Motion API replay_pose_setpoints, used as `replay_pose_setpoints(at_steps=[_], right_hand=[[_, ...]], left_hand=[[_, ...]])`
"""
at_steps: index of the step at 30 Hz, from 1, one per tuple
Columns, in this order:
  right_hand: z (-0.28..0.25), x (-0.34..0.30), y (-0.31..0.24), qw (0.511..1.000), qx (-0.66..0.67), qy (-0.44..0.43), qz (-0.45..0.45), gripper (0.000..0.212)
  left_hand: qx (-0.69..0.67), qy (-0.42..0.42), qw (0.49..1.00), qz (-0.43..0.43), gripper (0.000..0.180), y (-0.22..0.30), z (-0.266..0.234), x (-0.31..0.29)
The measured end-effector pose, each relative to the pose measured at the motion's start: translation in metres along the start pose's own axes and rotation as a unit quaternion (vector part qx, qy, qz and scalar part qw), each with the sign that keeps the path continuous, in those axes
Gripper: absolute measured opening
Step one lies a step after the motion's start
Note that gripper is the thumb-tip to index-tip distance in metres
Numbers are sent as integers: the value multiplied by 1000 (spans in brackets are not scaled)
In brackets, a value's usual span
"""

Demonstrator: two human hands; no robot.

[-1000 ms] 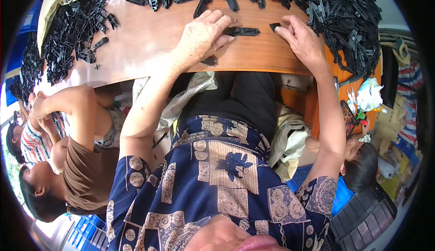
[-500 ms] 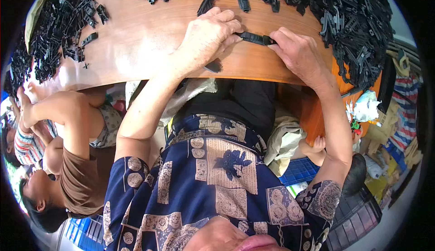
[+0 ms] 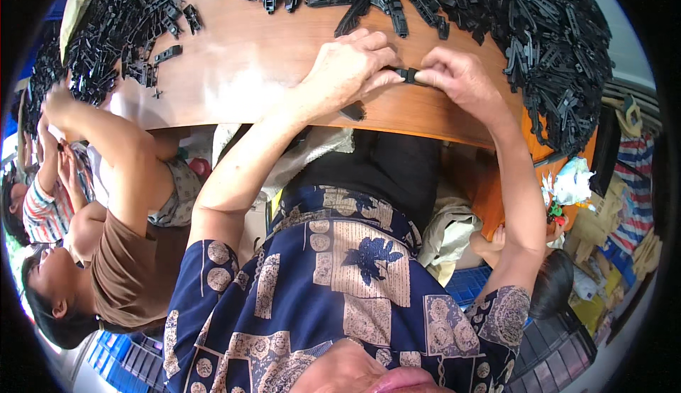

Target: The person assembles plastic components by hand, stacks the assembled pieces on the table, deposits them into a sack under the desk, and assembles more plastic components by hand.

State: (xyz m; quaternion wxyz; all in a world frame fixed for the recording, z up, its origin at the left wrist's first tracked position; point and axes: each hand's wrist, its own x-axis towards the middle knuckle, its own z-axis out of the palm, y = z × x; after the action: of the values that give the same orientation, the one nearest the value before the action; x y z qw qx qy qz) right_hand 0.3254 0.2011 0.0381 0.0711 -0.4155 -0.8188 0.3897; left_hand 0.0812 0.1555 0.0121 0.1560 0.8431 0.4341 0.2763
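Over the front part of the wooden table [image 3: 234,74], my two hands share one short black plastic part [image 3: 407,75]. My left hand [image 3: 355,68] is closed round its left end, so much of the part is hidden in the fingers. Thumb and fingers of my right hand [image 3: 456,79] pinch its right end. Only a short stretch of the part shows between the hands. Below my left hand, a small dark flat piece [image 3: 352,111] lies close to the table's front edge.
A large heap of black plastic parts [image 3: 557,59] fills the table's right side. More parts [image 3: 397,13] lie along the back, and another pile [image 3: 135,24] is at the left. A person in a brown shirt [image 3: 138,272] sits at my left; another person's dark hair [image 3: 555,283] shows at lower right.
My hands have come closer together, the right one moving inward, and less of the black part shows between them. The whole view has shifted slightly. The neighbour's arm at left has moved.
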Motion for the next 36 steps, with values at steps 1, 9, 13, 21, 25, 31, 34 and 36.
replay_pose_setpoints(at_steps=[1, 9, 13, 21, 25, 31, 34, 36], right_hand=[[-2, 1, 3, 997, 3, 66, 41, 28], [4, 26, 37, 935, -234, 265, -21, 31], [3, 9, 41, 937, -244, 249, 2, 25], [-4, -24, 51, 962, 187, 154, 129, 28], [-3, -19, 44, 956, 205, 160, 136, 26], [-13, -27, 30, 933, -244, 260, -40, 21], [-21, -26, 23, 923, -297, 234, -76, 24], [-21, -24, 21, 969, -140, 186, -88, 20]], left_hand=[[11, 34, 999, -13, 23, 2, -5, -3], [126, 119, 982, -78, 25, -40, -10, -8], [-82, 99, 976, -177, 24, -28, -18, -20], [-326, -58, 912, -240, 21, -24, -3, -1], [-141, -2, 987, -73, 23, -21, 8, 19], [-59, -23, 995, -74, 25, -22, 16, 22], [-24, -31, 998, -44, 24, -13, 13, 26], [-24, -44, 998, -39, 23, -12, 13, 27]])
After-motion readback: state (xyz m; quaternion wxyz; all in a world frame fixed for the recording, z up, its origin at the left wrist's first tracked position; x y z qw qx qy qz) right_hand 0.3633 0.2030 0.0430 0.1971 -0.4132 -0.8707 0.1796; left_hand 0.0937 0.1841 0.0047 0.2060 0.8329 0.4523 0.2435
